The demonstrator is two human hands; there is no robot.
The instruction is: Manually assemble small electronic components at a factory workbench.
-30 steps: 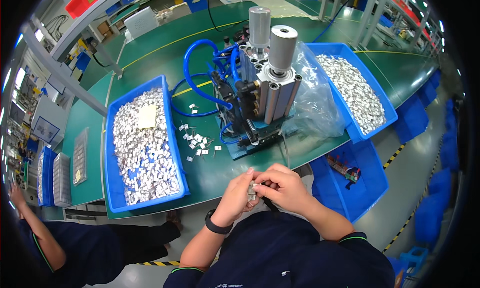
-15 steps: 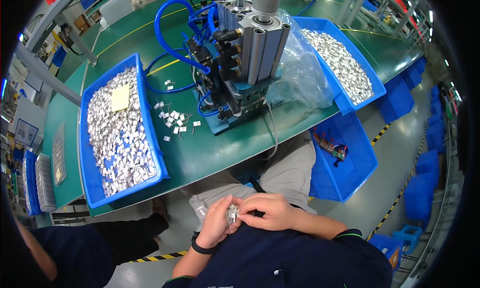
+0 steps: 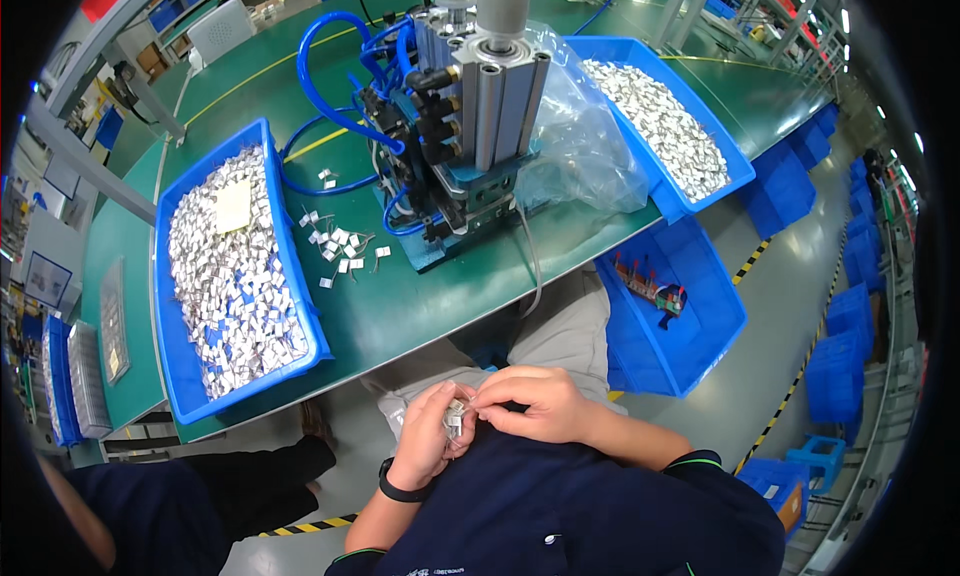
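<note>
The bench was green, marked with yellow lines; toward its left edge, the left bin was blue, its heaped pieces white, topped by a pale yellow slip; the press was silver and black, its tubing bright blue; over the bench's near edge, farther right, another blue bin bore whitish pieces; below that edge, a third blue bin held a fixture with red tips; small parts in the left hand were whitish; the wristband was black, the shirt navy with bright green trim, the trousers beige-grey; floor tape was striped yellow and black.
</note>
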